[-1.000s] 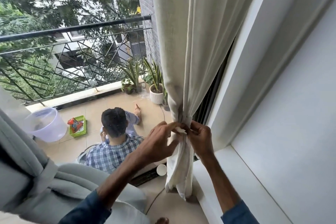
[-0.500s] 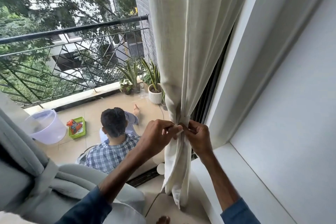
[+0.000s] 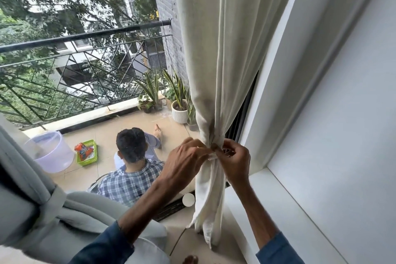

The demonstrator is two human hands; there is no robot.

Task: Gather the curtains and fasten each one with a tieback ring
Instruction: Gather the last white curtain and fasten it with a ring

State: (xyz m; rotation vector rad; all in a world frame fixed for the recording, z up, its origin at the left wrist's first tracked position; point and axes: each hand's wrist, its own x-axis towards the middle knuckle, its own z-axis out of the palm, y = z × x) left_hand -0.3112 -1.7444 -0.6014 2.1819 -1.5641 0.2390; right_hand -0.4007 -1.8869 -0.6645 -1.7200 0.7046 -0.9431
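The gathered curtain (image 3: pixel 216 96) hangs close against the white window frame (image 3: pixel 276 83) on its right, leaving a narrow gap. Left is open air; a grey chair (image 3: pixel 70 216) blocks low left.

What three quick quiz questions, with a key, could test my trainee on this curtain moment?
1. True or false: both hands meet at the gathered waist of the cream curtain.
2. Which sits nearest the green basket? A) white ribbed pot B) clear plastic bucket C) black railing
3. Fill in: the person seated on the balcony floor wears a ____ shirt.

Key: 1 true, the left hand and right hand pinch the bunched cloth together. 2 B, the bucket stands just beside it. 3 plaid, seen on the seated person.
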